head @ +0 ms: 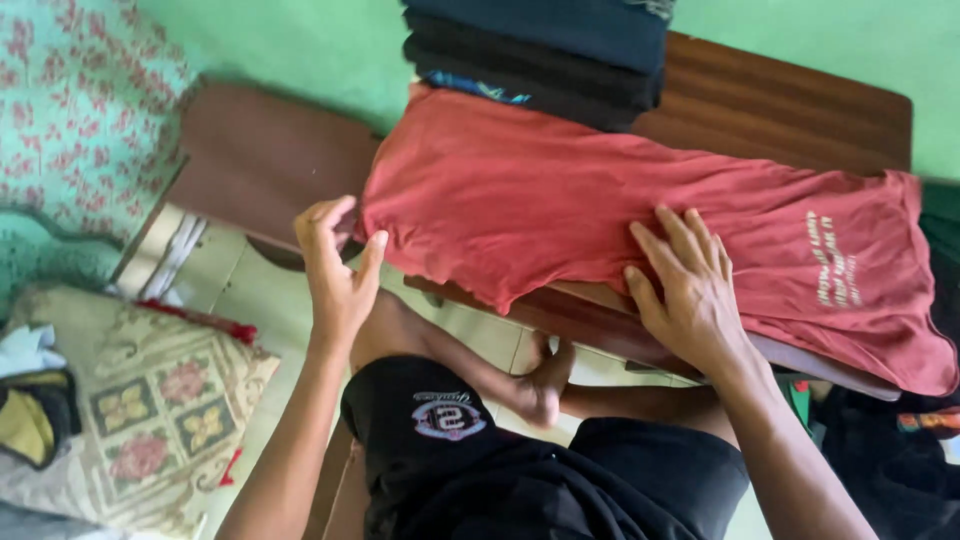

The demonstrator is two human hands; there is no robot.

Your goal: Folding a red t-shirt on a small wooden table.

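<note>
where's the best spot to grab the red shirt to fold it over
Probably the left end of the red shirt, where its edge hangs off the wooden table. Come from the left side: the left hand is already there, while the right hand presses it flat.

Green wall [300, 45], pale tiled floor [250, 295], low wooden table [790, 105].
</note>
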